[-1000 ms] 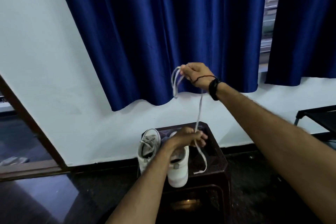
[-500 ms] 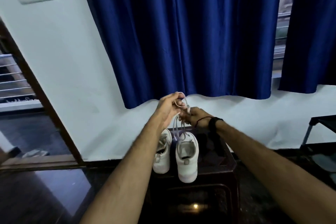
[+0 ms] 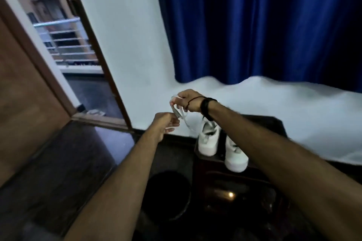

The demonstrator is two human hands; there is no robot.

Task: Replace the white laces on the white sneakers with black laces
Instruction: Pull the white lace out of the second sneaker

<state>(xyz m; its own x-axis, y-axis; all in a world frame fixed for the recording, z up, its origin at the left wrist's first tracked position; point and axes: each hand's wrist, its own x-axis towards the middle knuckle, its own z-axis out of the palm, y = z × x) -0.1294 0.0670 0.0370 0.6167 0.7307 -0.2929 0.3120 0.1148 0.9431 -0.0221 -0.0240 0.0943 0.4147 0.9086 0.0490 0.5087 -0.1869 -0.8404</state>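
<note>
dark stool (image 3: 274, 123) bears sneakers (image 3: 207, 143), toes nearward; both hands grip white lace (image 3: 181, 113).

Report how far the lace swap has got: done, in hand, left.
Done: one white lace is out of its shoe, bundled in loops. In hand: the right hand holds the loops up, and the left hand pinches a strand just below. Left: both white sneakers sit on the dark stool; motion blur hides their eyelets, and no black laces are visible.
</note>
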